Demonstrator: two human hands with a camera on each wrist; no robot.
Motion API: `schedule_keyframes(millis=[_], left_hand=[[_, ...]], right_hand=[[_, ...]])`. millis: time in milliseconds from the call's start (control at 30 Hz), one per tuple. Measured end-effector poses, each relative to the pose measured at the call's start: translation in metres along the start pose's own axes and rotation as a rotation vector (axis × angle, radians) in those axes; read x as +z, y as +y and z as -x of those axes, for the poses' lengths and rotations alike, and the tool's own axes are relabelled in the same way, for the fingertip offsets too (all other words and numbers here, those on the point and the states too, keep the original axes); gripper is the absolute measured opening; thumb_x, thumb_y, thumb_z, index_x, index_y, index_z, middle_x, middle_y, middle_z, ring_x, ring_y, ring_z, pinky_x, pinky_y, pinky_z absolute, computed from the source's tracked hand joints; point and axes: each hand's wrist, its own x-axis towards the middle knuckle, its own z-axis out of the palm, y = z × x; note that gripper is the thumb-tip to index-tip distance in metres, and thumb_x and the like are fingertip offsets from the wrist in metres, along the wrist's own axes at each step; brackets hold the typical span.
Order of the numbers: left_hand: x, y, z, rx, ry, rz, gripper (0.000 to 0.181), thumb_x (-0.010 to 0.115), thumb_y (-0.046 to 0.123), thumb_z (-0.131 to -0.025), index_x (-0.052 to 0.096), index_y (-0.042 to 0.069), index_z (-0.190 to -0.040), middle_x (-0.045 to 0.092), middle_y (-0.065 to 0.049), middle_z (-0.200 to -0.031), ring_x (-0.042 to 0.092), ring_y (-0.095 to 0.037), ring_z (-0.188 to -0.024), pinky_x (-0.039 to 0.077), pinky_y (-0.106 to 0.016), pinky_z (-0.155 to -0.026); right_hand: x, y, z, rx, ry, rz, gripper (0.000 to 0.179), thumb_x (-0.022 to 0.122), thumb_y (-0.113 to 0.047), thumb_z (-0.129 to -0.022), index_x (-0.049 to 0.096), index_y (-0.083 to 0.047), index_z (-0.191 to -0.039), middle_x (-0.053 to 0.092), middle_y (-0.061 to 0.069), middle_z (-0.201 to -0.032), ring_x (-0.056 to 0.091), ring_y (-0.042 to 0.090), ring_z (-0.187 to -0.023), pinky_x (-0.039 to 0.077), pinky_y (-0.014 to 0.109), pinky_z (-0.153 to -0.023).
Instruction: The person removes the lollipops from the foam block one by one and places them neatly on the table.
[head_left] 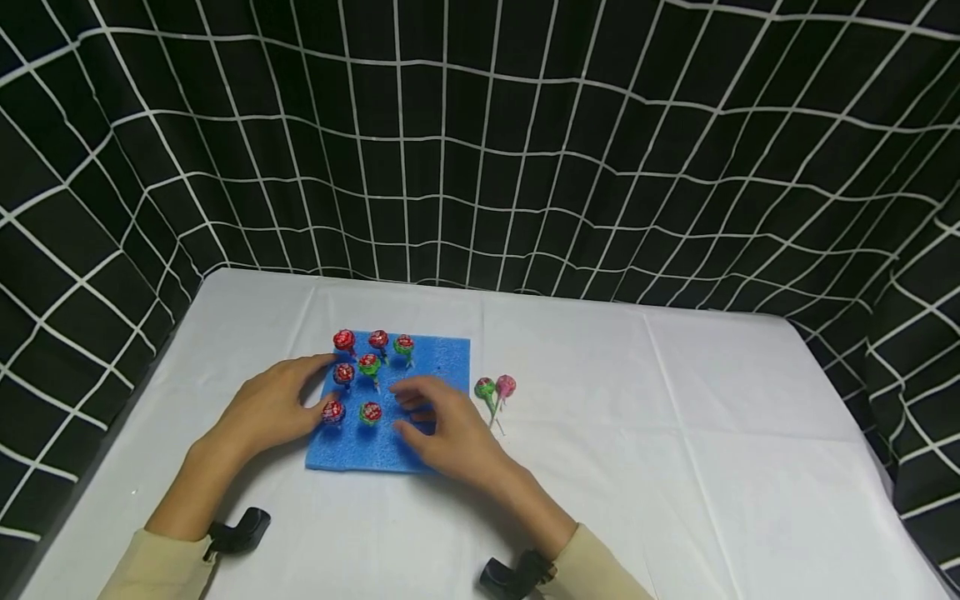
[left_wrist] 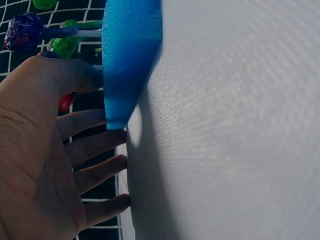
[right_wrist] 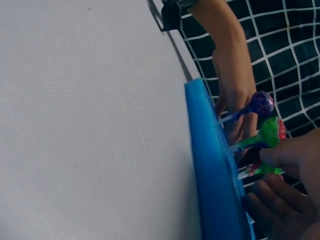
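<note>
Several wrapped lollipops stand upright with their sticks in a blue foam sheet (head_left: 360,456). My left hand (head_left: 272,406) rests at the sheet's left edge, fingers spread, thumb close to a purple lollipop (head_left: 333,411). In the left wrist view, the thumb touches the foam (left_wrist: 131,45) and the other fingers reach past its edge to the cloth. Over the right half of the sheet is my right hand (head_left: 455,433), its fingers loosely bent and nothing seen between them. A green-and-red lollipop (head_left: 371,412) stands just left of its thumb. The right hand covers part of the foam.
Right of the foam, a green lollipop (head_left: 486,388) and a pink lollipop (head_left: 506,386) lie side by side on the white tablecloth (head_left: 675,467). Black cloth with a white grid (head_left: 465,167) rises behind the table and along both sides.
</note>
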Motion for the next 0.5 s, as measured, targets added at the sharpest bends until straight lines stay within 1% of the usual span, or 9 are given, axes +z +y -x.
schedule_keyframes(millis=[167,267,400,500], left_hand=[[0.0,-0.002,0.0,0.012,0.012,-0.002,0.061,0.063,0.037,-0.093,0.05,0.013,-0.148,0.054,-0.018,-0.15,0.048,-0.044,-0.14,0.038,-0.067,-0.113],[0.001,-0.002,-0.001,0.028,0.013,0.0,0.061,0.064,0.037,-0.093,0.051,0.011,-0.147,0.055,-0.018,-0.149,0.048,-0.043,-0.14,0.039,-0.065,-0.114],[0.001,-0.003,-0.002,0.026,0.025,0.0,0.06,0.064,0.037,-0.093,0.052,0.013,-0.147,0.056,-0.018,-0.148,0.049,-0.043,-0.139,0.04,-0.065,-0.113],[0.002,-0.002,-0.004,0.022,0.032,0.001,0.06,0.064,0.037,-0.093,0.052,0.014,-0.147,0.056,-0.017,-0.148,0.049,-0.043,-0.139,0.04,-0.065,-0.112]], right_hand=[[0.009,0.0,-0.004,-0.026,-0.028,0.005,0.039,0.072,-0.008,-0.091,0.062,-0.005,-0.129,0.069,0.01,-0.124,0.07,0.022,-0.11,0.059,0.035,-0.097],[0.014,0.0,-0.006,-0.044,-0.031,0.031,0.037,0.072,-0.009,-0.091,0.064,-0.007,-0.127,0.07,0.008,-0.122,0.07,0.019,-0.108,0.059,0.032,-0.096],[0.017,-0.001,-0.008,-0.056,-0.03,0.061,0.034,0.071,-0.012,-0.092,0.066,-0.01,-0.125,0.07,0.005,-0.121,0.07,0.017,-0.107,0.058,0.028,-0.095],[0.018,-0.001,-0.011,-0.056,-0.029,0.047,0.033,0.07,-0.01,-0.092,0.066,-0.009,-0.125,0.07,0.006,-0.121,0.071,0.017,-0.105,0.058,0.027,-0.093]])
